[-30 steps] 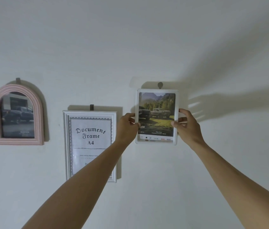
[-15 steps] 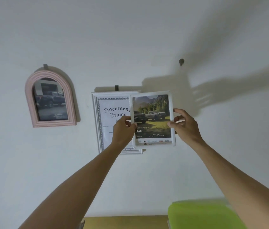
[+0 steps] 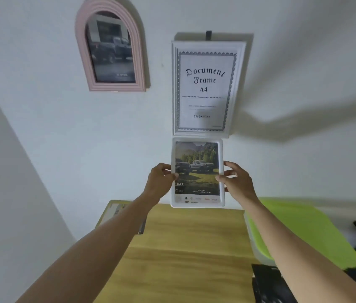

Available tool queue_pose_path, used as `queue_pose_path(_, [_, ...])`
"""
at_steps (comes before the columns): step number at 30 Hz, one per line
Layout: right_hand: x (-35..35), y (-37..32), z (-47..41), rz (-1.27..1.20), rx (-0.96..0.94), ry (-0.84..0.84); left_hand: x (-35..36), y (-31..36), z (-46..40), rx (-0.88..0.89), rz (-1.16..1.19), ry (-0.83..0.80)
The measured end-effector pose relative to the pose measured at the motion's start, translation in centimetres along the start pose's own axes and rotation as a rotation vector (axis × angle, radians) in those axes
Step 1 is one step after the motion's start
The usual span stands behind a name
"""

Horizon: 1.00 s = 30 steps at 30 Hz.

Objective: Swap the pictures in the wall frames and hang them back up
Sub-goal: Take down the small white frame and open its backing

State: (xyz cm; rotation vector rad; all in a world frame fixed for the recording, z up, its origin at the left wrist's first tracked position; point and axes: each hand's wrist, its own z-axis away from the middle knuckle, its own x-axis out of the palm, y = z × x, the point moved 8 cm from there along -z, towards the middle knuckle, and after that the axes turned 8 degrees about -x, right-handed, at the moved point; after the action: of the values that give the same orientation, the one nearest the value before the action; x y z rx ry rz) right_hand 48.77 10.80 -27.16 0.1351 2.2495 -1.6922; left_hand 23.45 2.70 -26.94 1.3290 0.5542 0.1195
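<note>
- Head view: I have the small white frame held off the wall, upright and facing me, above the far edge of the wooden table.
- My left hand grips the frame's left edge, thumb on the front over the picture, the other fingers curled behind it.
- My right hand grips the right edge the same way: thumb on the front border, fingers wrapped to the back.
- The picture between my thumbs shows two trucks on grass with trees and mountains behind; a strip of small print and logos runs below my grip.
- Just above the held frame, nearly meeting its top edge, hangs the white document frame on a dark hook; its sheet reads "Document Frame A4".
- Up and to the left of my left hand, well apart, the pink arched frame hangs on the wall with a dark truck picture in it.
- Beside my right forearm sits a lime-green lidded bin; a dark object lies on the table under that arm, too blurred to name.
- Left of my left forearm, a flat printed item lies at the table's corner.
</note>
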Motion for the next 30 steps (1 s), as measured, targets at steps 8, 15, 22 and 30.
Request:
queue_pose_path(8, [9.7, 9.0, 8.0, 0.11, 0.226, -0.169, -2.5, -12.0, 4.2, -0.199, -0.007, -0.008])
queue_pose_path(15, [14.5, 7.7, 10.0, 0.188, 0.195, -0.308, -3.0, -15.6, 6.5, -0.142, -0.112, 0.081])
queue_pose_path(22, [18.0, 2.1, 8.0, 0.056, 0.149, -0.262, -2.0, -14.6, 7.5, 0.023, -0.202, 0.152])
queue_pose_path(30, [17.0, 3.1, 7.3, -0.048, 0.28, -0.132, -0.6, -14.4, 7.8, 0.193, -0.11, -0.003])
